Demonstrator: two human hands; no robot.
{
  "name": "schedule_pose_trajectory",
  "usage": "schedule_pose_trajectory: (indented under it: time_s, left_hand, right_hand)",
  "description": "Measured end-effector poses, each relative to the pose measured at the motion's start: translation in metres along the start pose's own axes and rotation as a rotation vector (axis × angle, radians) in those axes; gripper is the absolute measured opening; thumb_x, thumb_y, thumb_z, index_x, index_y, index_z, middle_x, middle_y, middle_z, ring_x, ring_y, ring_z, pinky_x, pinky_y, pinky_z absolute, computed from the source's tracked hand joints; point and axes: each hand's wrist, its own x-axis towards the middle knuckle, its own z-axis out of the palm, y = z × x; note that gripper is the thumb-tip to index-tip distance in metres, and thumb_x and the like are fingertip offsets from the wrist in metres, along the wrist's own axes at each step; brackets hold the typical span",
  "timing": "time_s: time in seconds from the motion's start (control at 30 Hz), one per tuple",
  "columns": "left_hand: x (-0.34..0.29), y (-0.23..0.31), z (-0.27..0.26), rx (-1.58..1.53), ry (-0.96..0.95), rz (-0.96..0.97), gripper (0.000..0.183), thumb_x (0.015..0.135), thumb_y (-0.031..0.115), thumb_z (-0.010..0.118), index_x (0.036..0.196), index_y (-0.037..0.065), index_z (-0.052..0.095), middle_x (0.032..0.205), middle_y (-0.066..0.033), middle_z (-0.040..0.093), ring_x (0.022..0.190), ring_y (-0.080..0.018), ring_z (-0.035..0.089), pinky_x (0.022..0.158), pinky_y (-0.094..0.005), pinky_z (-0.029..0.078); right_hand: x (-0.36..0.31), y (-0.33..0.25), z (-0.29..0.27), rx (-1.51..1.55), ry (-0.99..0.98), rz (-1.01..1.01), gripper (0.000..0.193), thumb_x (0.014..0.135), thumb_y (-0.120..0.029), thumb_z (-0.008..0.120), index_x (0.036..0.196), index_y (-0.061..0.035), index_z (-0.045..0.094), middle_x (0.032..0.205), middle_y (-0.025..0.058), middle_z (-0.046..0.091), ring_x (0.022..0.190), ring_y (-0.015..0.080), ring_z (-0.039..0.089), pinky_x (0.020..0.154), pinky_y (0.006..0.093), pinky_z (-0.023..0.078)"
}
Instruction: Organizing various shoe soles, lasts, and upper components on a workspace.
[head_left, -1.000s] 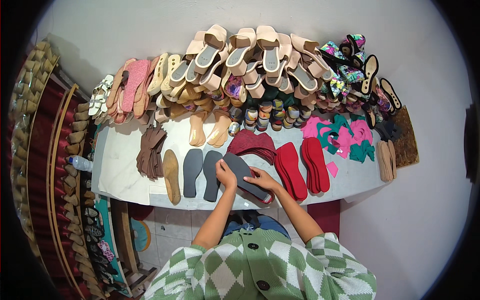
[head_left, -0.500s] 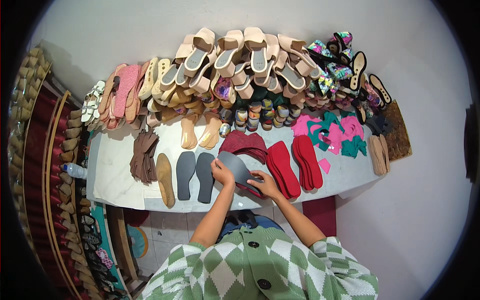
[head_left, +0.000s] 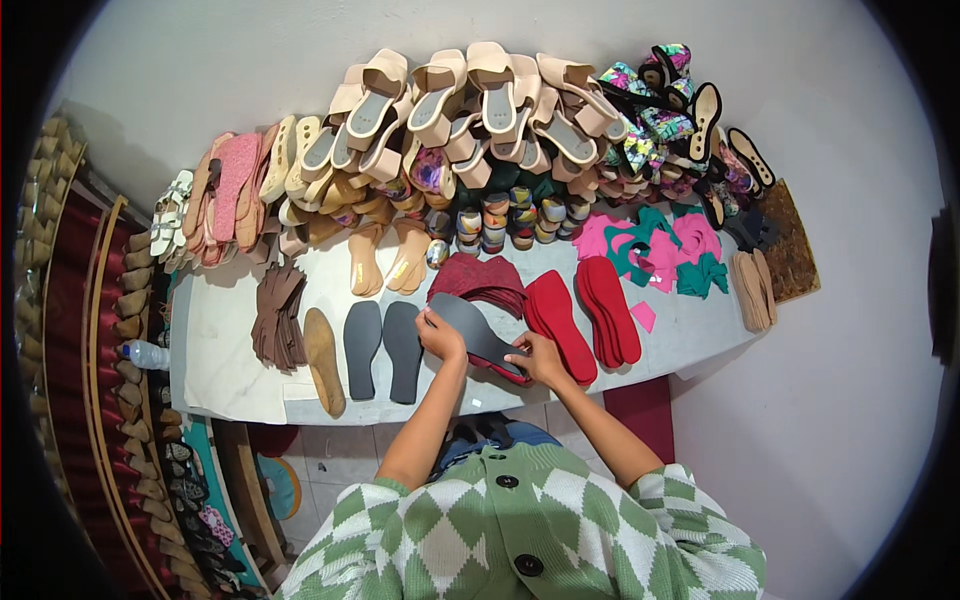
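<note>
Both my hands hold a grey insole [head_left: 468, 322] over the near middle of the table. My left hand [head_left: 441, 335] grips its broad end, while my right hand [head_left: 541, 358] pinches the narrow end. Dark red material shows under its lower edge; how the two are joined is hidden. Just beyond lies a stack of dark red curved pieces [head_left: 480, 283]. Two more grey insoles [head_left: 362, 350] lie flat to the left, beside a tan sole-shaped piece [head_left: 324, 360]. Stacked bright red insoles [head_left: 560, 330] lie close to my right hand.
Piled beige heeled sandals [head_left: 430, 95] line the back of the table [head_left: 225, 385]. Brown strips [head_left: 279, 315] lie left, pink and teal scraps [head_left: 655, 250] right. Tan insoles [head_left: 753, 290] sit near the right edge. A plastic bottle [head_left: 147, 354] and shoe racks stand left.
The whole view has shifted slightly. My hands keep hold of the grey insole, and my right fingers have shifted a little at its narrow end. The other piles stay in place.
</note>
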Motion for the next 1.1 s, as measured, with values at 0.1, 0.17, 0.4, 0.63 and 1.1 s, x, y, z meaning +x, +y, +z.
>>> schedule_pose_trajectory:
  time_s: [0.1,0.17,0.4,0.63,1.1]
  left_hand:
    - [-0.001,0.002,0.003,-0.005,-0.006,0.002,0.031,0.092,0.027,0.045,0.095,-0.002,0.057,0.089,-0.0205,0.062,0.082,-0.037,0.059,0.072,-0.0422,0.044]
    - [-0.001,-0.001,0.002,-0.002,-0.003,0.006,0.031,0.092,0.026,0.046,0.095,-0.002,0.057,0.089,-0.0202,0.063,0.082,-0.0367,0.059,0.072,-0.0422,0.044]
    - [-0.002,0.005,-0.001,-0.014,-0.026,-0.061,0.032,0.092,0.026,0.045,0.097,-0.003,0.057,0.09,-0.0197,0.062,0.082,-0.034,0.058,0.075,-0.0394,0.044]
    - [0.0,0.0,-0.001,-0.026,-0.021,-0.024,0.031,0.092,0.025,0.045,0.095,-0.003,0.057,0.089,-0.0199,0.062,0.082,-0.0354,0.058,0.074,-0.0406,0.043]
    - [0.003,0.003,-0.005,-0.057,-0.063,-0.029,0.031,0.092,0.025,0.046,0.097,-0.003,0.056,0.09,-0.0195,0.062,0.084,-0.0345,0.058,0.075,-0.0402,0.044]
  right_hand:
    - [-0.013,-0.002,-0.006,0.016,0.053,-0.115,0.039,0.067,-0.023,0.078,0.094,0.0005,0.063,0.085,0.0133,0.063,0.07,0.0199,0.059,0.066,0.0306,0.047]
    - [-0.018,-0.008,-0.01,0.049,0.006,-0.091,0.045,0.066,-0.025,0.078,0.098,0.0019,0.061,0.089,0.0148,0.062,0.077,0.0239,0.06,0.071,0.0326,0.048]
    - [-0.026,-0.024,-0.015,-0.136,0.05,-0.255,0.055,0.059,-0.024,0.08,0.1,0.0051,0.058,0.095,0.0191,0.058,0.091,0.0334,0.057,0.081,0.0382,0.045]
    - [-0.027,-0.033,-0.017,-0.147,0.064,-0.221,0.05,0.058,-0.02,0.079,0.097,0.0054,0.059,0.09,0.0192,0.06,0.086,0.0332,0.059,0.077,0.0369,0.047]
    - [-0.019,-0.033,-0.013,-0.141,-0.005,-0.069,0.048,0.055,-0.021,0.084,0.092,0.0023,0.064,0.081,0.013,0.062,0.074,0.0235,0.06,0.069,0.0324,0.047]
